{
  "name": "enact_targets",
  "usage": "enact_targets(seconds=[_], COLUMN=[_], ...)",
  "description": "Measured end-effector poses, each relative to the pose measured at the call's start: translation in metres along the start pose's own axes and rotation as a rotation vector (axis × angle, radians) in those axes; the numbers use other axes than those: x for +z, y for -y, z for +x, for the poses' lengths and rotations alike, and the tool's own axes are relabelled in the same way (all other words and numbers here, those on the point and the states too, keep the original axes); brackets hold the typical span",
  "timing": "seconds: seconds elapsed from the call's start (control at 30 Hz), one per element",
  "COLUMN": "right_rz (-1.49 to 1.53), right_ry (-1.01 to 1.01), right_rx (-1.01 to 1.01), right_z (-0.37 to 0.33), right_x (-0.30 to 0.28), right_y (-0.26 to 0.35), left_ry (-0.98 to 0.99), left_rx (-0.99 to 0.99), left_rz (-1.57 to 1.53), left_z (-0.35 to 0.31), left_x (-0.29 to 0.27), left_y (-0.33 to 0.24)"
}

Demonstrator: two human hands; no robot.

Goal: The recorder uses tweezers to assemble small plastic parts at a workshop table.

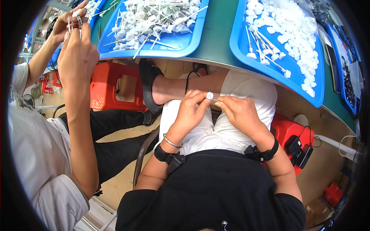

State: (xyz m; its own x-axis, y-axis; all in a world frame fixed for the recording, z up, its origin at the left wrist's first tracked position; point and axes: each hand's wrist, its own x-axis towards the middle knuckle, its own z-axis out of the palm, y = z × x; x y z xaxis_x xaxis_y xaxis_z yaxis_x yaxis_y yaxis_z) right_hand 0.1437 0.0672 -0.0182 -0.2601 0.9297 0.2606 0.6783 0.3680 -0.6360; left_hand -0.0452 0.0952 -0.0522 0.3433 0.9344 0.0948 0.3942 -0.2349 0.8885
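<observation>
Above my lap, both hands meet at one small part. My left hand (189, 112) pinches a round white plastic cap (209, 95) between thumb and forefinger. My right hand (239, 112), also closed, grips a thin metal rod (215, 100) that reaches toward the cap. Whether the rod sits inside the cap or only touches it, I cannot tell. Ahead to the right, a blue tray (239, 42) bears many loose white caps (296, 46) and several rods with white heads (266, 50). Another blue tray (192, 42), ahead to the left, is heaped with white-headed rods (154, 19).
A co-worker at my left holds small white parts in raised hands (77, 46). The green table (217, 29) edge lies just beyond my knees. Red plastic stools (111, 86) stand below it. At the far right, another blue tray (348, 96) holds dark parts.
</observation>
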Motion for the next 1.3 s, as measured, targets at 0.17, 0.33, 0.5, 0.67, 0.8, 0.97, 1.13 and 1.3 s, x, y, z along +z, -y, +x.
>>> enact_targets(seconds=[0.17, 0.33, 0.5, 0.67, 0.8, 0.97, 1.13, 1.3], right_rz=[0.033, 0.026, 0.041, 0.079, 0.094, 0.137, 0.124, -0.028], right_ry=[0.040, 0.047, 0.067, 0.072, 0.079, 0.118, 0.119, -0.029], right_rx=[0.036, 0.026, 0.035, 0.048, 0.058, 0.126, 0.086, -0.077], right_z=[-0.0005, 0.0007, 0.0016, 0.0020, 0.0014, 0.0014, 0.0017, -0.0006], right_x=[0.0008, -0.0003, -0.0006, -0.0015, -0.0009, -0.0016, -0.0017, 0.0029], right_y=[-0.0010, -0.0027, -0.0038, -0.0045, -0.0063, -0.0062, -0.0074, -0.0096], left_ry=[-0.032, -0.018, 0.001, 0.002, 0.004, 0.002, 0.007, 0.042], left_rx=[0.048, 0.029, -0.005, -0.006, -0.007, -0.008, -0.012, -0.079], left_rz=[0.002, -0.003, -0.032, -0.041, -0.030, -0.030, -0.047, -0.142], left_z=[0.0001, 0.0000, -0.0002, -0.0008, -0.0005, -0.0010, -0.0021, -0.0011], left_x=[0.0012, 0.0003, 0.0006, 0.0012, 0.0008, 0.0006, 0.0014, 0.0023], left_y=[0.0017, 0.0014, 0.0021, 0.0039, 0.0024, 0.0015, 0.0041, 0.0011])
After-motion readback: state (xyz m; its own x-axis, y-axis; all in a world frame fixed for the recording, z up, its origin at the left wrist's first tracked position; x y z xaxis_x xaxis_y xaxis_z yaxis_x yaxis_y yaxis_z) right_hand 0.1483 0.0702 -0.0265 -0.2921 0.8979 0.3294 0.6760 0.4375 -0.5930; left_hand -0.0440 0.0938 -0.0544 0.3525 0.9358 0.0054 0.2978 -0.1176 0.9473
